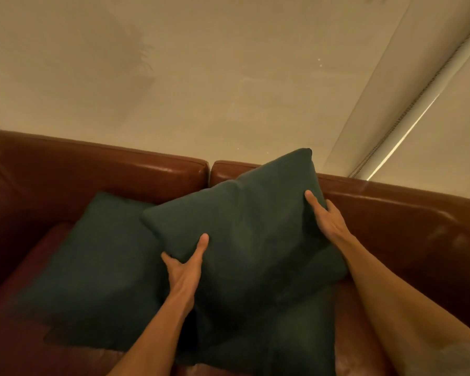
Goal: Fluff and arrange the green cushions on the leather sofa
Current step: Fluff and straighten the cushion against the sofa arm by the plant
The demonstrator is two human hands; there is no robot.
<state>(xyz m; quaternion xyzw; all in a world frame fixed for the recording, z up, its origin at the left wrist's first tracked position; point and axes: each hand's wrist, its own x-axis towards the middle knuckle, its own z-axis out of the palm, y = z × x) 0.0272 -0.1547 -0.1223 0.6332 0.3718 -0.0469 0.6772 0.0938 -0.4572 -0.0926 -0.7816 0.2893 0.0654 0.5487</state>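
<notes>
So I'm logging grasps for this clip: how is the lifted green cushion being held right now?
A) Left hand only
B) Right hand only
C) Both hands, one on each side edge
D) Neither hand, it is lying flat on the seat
C: the left hand grips the lifted cushion at its lower left edge, the right hand grips its right edge, thumbs on the front face.

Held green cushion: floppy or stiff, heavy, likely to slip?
The held cushion is probably soft: it dents where the left hand and right hand pinch its edges. Likely light, since edge pinches alone hold it. Its matte fabric probably grips well against the glossy leather sofa.
</notes>
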